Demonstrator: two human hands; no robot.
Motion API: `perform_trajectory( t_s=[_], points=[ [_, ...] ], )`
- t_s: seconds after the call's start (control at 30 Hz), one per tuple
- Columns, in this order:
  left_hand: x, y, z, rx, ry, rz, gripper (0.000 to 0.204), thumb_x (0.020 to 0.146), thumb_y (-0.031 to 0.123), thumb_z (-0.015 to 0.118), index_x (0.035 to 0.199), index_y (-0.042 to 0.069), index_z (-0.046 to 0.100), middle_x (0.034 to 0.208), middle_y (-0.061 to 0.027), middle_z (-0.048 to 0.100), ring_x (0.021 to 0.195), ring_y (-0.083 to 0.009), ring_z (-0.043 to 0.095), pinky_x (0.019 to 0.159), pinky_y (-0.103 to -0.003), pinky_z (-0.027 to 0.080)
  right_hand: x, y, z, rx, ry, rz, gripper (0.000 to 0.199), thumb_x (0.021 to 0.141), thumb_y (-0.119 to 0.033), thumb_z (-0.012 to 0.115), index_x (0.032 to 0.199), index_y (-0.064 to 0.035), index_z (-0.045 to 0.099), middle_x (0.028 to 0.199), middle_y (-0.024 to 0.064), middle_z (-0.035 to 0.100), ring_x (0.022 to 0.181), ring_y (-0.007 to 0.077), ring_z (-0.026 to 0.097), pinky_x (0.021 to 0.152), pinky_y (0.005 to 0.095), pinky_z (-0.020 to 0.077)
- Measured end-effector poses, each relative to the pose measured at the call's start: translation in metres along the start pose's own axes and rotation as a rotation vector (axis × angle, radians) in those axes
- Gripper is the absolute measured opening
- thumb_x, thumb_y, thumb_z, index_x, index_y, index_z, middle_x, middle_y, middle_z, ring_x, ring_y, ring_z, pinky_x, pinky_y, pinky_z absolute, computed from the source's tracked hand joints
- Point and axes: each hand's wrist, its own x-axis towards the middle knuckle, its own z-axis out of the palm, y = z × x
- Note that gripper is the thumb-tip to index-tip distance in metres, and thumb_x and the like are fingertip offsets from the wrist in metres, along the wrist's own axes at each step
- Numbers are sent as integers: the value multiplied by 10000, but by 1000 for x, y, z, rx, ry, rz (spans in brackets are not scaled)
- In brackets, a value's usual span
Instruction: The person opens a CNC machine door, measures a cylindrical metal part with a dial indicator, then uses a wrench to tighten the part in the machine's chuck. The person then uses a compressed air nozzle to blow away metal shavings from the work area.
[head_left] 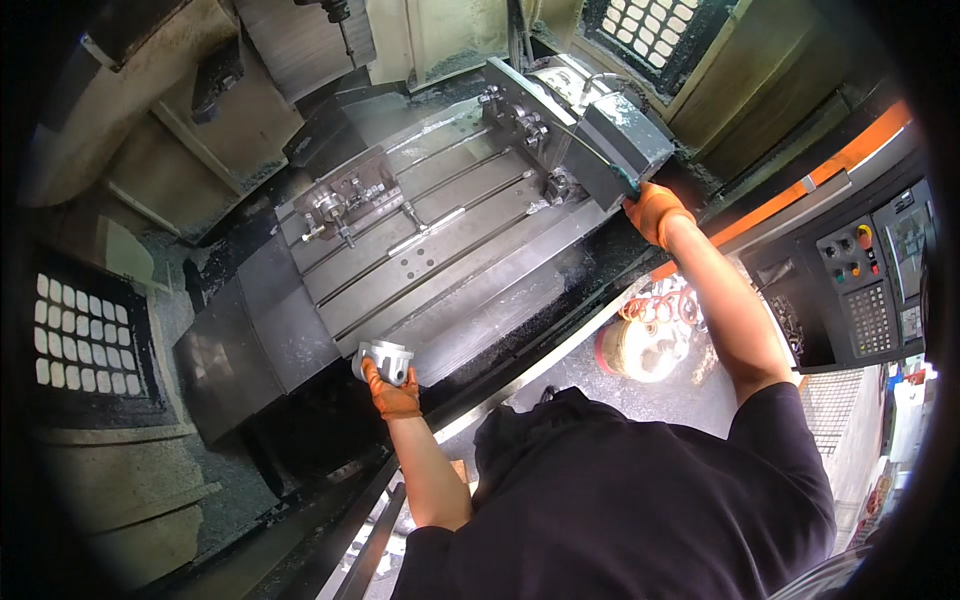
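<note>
Left hand, orange glove, lower centre-left of frame: grip was pinching a silver machined metal part with a hollowed, blocky body, thumb on one side, fingers on the other. Part sat above the near lower-left corner of the grey slotted metal machine bed; couldn't tell if it touched the bed.

Right hand, also orange-gloved, right of centre: at the lower corner of a dark grey boxy metal housing. Couldn't tell if that grip was closed on it or just resting there.

On the bed, left half: a dark metal clamping fixture with bolts and knobs. Just right of it, a small T-shaped metal tool and, near that, a long pale metal strip. An upright metal plate with round fittings stood beside the housing, upper centre.

Further out: black short-sleeved shirt, bottom centre; coiled orange hose below the right forearm; black control panel with buttons, right edge; white-celled window grille, far left; a second white-celled grille, top right.
</note>
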Motion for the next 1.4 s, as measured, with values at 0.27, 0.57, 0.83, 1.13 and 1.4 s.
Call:
perform_trajectory(
  t_s=[0.27, 0.57, 0.83, 1.13, 1.4],
  points=[
    [-6, -2, 26, -47, -65, -11, 494, 898, 606, 680, 1268, 283, 627, 1213, 98, 642, 1064, -151, 587, 846, -383, 466, 6, -15, -2, 21, 52, -4, 388, 950, -345, 616, 1123, -17, 729, 1142, 242, 711, 1097, 412, 674, 935, 468, 542],
    [-37, -3, 34, -96, 4, -40, 388, 932, 474, 670, 1227, 225, 639, 1149, 45, 663, 1026, -165, 624, 736, -374, 477, 10, -38, -17, 9, 37, 57, 367, 952, -330, 616, 1149, -46, 740, 1188, 208, 714, 1159, 391, 664, 972, 456, 542],
    [-34, -20, 4, 2, -61, 43, 522, 890, 638, 688, 1286, 305, 621, 1230, 114, 649, 1094, -165, 591, 863, -405, 459, 15, 6, 18, 126, 200, 47, 315, 926, -351, 704, 1043, -59, 703, 1029, 208, 731, 1004, 411, 690, 838, 461, 558],
    [-63, -39, -6, -86, -324, 151, 431, 948, 509, 686, 1235, 188, 671, 1089, 50, 735, 833, -102, 664, 586, -263, 466, -114, 105, -4, 557, 601, -406, 346, 940, -382, 688, 1045, -52, 698, 900, 187, 700, 856, 370, 689, 787, 418, 548],
    [-132, -59, 42, -11, -260, 275, 496, 936, 542, 694, 1284, 191, 655, 1159, 62, 722, 965, -113, 680, 708, -264, 496, -150, 198, -98, 1016, 1347, -277, 331, 968, -98, 680, 1282, -1, 644, 943, 57, 669, 838, 146, 659, 742, 282, 537]
  ],
)
